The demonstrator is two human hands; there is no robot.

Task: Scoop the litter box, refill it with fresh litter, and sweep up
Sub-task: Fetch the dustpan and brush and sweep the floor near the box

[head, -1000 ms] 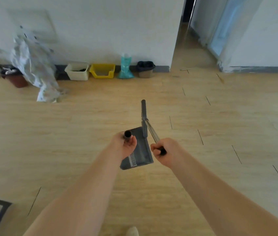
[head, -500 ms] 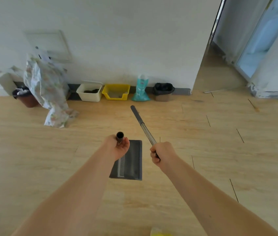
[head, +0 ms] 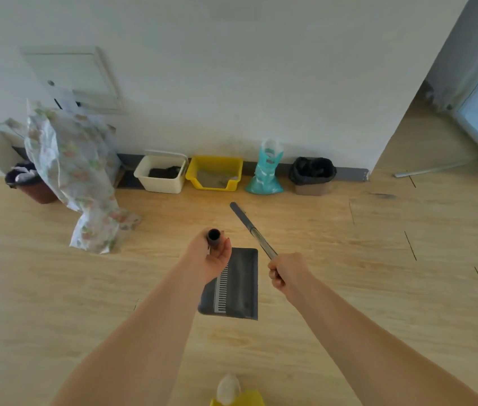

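The yellow litter box [head: 215, 173] stands on the floor against the wall, between a white bin [head: 161, 174] and a teal litter bag [head: 265, 174] (a black-lined trash can [head: 312, 174] is just beside the bag). Nearer, the left hand [head: 212, 257] grips the handle of a grey dustpan [head: 233, 284] that hangs above the wooden floor [head: 378, 259]. The right hand [head: 289, 272] is closed around a long broom stick [head: 252, 228], which points toward the litter box.

you have open wood floor [head: 349, 288] ahead. along the wall, a white bin [head: 161, 174], yellow litter box [head: 215, 172], teal bag [head: 265, 174] and black bin [head: 312, 175] stand close together; a floral sheet [head: 82, 177] blocks the left.
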